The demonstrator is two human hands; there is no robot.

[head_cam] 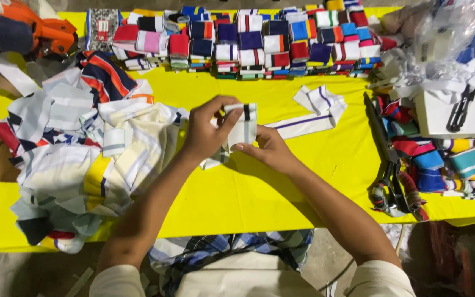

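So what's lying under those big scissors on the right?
The scissors lie on folded striped knit bands over the yellow table cover. Whatever sits directly beneath the blades is hidden.

cream short sleeves (bare forearms), plaid garment

A clear plastic bag (454, 38) sits at the top right corner of the table, puffy and shiny, with white and blue things inside. Just below it stands a white box (457, 115). No signs or screens show.
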